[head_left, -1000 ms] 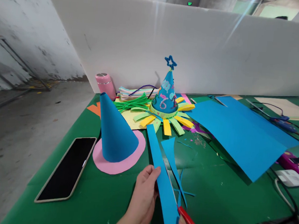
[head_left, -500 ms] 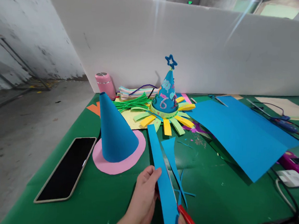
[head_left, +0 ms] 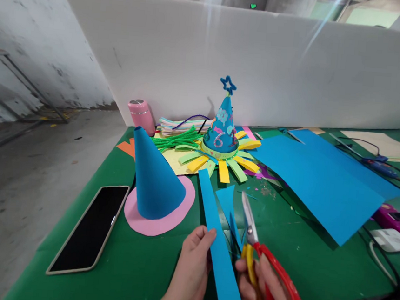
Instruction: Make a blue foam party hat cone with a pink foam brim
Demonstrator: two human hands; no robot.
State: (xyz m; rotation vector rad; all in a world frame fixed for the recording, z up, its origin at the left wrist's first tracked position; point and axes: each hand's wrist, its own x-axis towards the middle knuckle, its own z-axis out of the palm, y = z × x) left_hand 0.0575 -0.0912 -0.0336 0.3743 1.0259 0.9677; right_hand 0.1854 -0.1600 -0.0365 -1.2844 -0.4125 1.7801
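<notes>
A long blue paper strip [head_left: 220,243] is pinched between the thumb and fingers of my left hand [head_left: 193,261]. My right hand [head_left: 261,286] grips scissors [head_left: 251,229] with red and yellow handles, their blades together and pointing away, just right of the strip. Blue paper offcuts [head_left: 228,204] lie on the table beside the blades. To the left, a plain blue paper cone [head_left: 155,183] stands tilted on a pink paper disc [head_left: 144,224]. Farther back is a decorated blue party hat [head_left: 222,128] with a star on top and a fringe of yellow and green loops.
A phone [head_left: 90,229] lies at the left edge of the green table [head_left: 161,268]. Behind are green pipe cleaners [head_left: 180,139] and a pink cylinder [head_left: 141,117]. Blue sheets [head_left: 323,179], a glue gun [head_left: 382,168] and a power strip [head_left: 395,218] occupy the right.
The scissors have moved up and away from the strip's right edge, and their blades now show fully above the offcuts. My left hand keeps its pinch on the strip.
</notes>
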